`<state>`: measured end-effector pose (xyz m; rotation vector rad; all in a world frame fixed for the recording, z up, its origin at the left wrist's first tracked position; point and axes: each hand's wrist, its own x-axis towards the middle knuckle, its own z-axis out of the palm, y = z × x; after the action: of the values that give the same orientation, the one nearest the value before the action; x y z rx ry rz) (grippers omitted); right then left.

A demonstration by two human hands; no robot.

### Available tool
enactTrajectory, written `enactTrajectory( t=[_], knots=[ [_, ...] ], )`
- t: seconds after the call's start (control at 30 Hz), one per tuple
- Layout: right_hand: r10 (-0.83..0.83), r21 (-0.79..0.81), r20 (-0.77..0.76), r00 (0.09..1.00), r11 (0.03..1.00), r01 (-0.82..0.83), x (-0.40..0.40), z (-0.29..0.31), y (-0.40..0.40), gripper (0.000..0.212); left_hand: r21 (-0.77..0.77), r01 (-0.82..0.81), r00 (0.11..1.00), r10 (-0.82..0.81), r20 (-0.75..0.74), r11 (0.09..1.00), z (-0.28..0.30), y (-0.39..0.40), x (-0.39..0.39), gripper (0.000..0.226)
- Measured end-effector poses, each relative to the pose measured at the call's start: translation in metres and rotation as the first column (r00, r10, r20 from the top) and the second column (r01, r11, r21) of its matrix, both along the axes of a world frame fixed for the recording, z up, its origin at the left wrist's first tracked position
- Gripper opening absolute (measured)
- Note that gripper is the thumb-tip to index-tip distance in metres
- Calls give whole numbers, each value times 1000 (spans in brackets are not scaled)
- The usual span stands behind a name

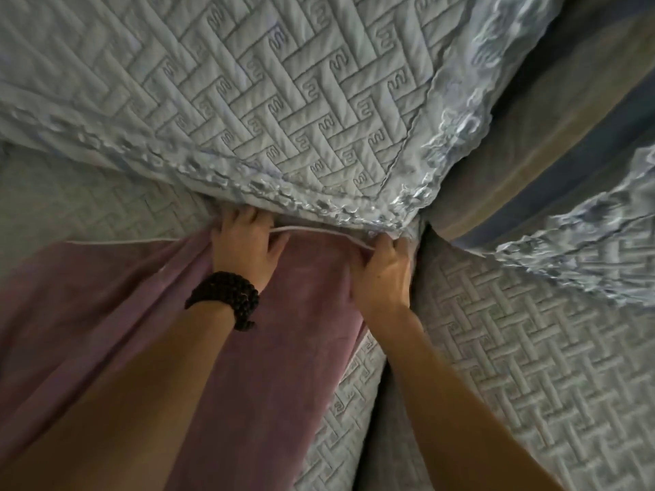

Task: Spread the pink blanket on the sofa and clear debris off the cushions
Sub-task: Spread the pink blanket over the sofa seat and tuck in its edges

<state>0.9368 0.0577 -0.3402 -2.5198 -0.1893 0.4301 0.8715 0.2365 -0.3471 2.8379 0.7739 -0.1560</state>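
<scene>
The pink blanket lies over the sofa's seat cushion, running from the lower left up to the crease under the back cushion. Its white-piped top edge sits at that crease. My left hand, with a black bead bracelet on the wrist, presses flat on the blanket, fingertips pushed under the back cushion. My right hand pinches the blanket's edge and corner near the gap between the cushions. No debris shows.
A quilted pale grey-blue cover with a frilled hem drapes the back cushion. A second quilted seat cushion lies to the right, with a dark gap between the seats. A striped cushion sits at the upper right.
</scene>
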Motion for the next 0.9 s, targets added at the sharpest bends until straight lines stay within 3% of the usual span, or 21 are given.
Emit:
enactTrajectory(
  t=[0.13, 0.33, 0.43, 0.53, 0.73, 0.8, 0.9],
  knots=[
    [-45, 28, 10, 999, 999, 44, -13, -19, 11, 42, 27, -34, 999, 33, 25, 999, -22, -1, -5, 35],
    [-58, 13, -61, 996, 998, 59, -14, -12, 17, 48, -99, -72, 997, 75, 18, 992, -19, 1, -6, 37],
    [-87, -53, -112, 990, 995, 82, -24, 8, 22, 61, -210, 47, 985, -10, 174, 976, 6, 9, -18, 31],
    [-55, -82, -145, 988, 996, 43, -50, 36, 51, 66, -172, 83, 957, -30, 288, 982, 36, 42, -53, 22],
    [291, 121, -50, 955, 951, -284, -109, 68, 168, 26, 48, -114, 981, 105, 162, 992, 56, 144, -163, 16],
    [459, 170, -106, 882, 882, -439, -123, 65, 206, 25, 22, -188, 979, 185, 89, 982, 51, 169, -193, 20],
    [673, 109, -176, 718, 738, -666, -140, 47, 247, 32, -44, -299, 954, 299, -16, 953, 36, 200, -225, 31]
  ],
)
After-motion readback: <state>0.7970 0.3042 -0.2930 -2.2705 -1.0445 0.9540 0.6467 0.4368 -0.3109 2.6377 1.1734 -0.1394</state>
